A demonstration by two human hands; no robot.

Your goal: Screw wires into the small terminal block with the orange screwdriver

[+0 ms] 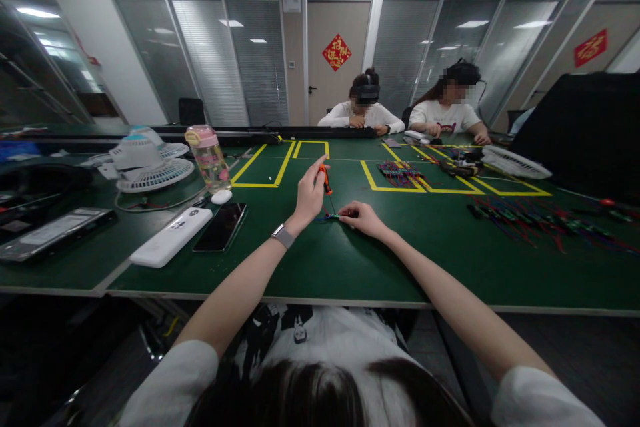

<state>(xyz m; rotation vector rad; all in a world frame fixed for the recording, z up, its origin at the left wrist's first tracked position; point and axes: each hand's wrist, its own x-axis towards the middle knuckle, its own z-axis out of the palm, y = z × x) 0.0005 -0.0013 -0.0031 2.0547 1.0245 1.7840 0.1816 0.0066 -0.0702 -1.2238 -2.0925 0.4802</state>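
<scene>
An orange-and-black screwdriver (327,180) stands slightly tilted, its shaft pointing down at a small green circuit board (333,216) on the table. My left hand (310,192), with a grey-banded watch (283,235) at the wrist, grips the screwdriver's handle from the left side; the fingers partly hide the grip. From the right, my right hand (364,220) pinches the board's edge between thumb and fingers. Thin coloured wires show at the board's left end. Where exactly the screwdriver tip meets the board is too small to make out.
Left on the green table (280,273) lie a black phone (220,227), a white power bank (173,237), a drink bottle (209,159) and white fans (150,163). Wired boards lie in piles (535,220) at right, near yellow tape outlines (395,189). Two people sit opposite.
</scene>
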